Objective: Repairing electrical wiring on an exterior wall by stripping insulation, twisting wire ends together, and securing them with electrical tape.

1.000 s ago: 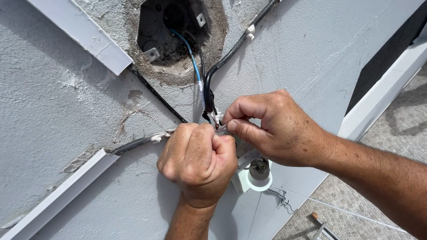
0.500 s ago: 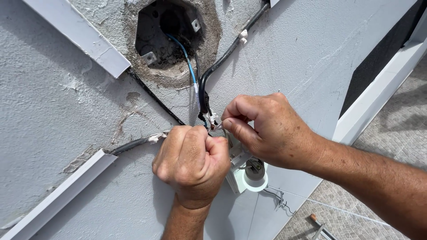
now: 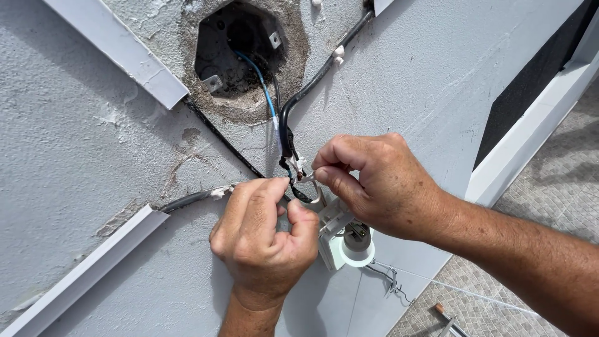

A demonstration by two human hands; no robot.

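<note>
Both hands are bare: no gloves, rings or watch. The left hand [image 3: 265, 240] shows a bare wrist. The right hand [image 3: 380, 184] leads to a bare, hairy forearm [image 3: 518, 249], no sleeve in view.

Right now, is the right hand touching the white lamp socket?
Cannot tell. In the head view the right hand overlaps the white lamp socket, hiding any contact.

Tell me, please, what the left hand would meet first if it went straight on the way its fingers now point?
Probably the wire splice, just past the fingertips of the left hand, where the black cable comes down. Beyond that is the grey wall. Depth is hard to judge in this one view.
</note>
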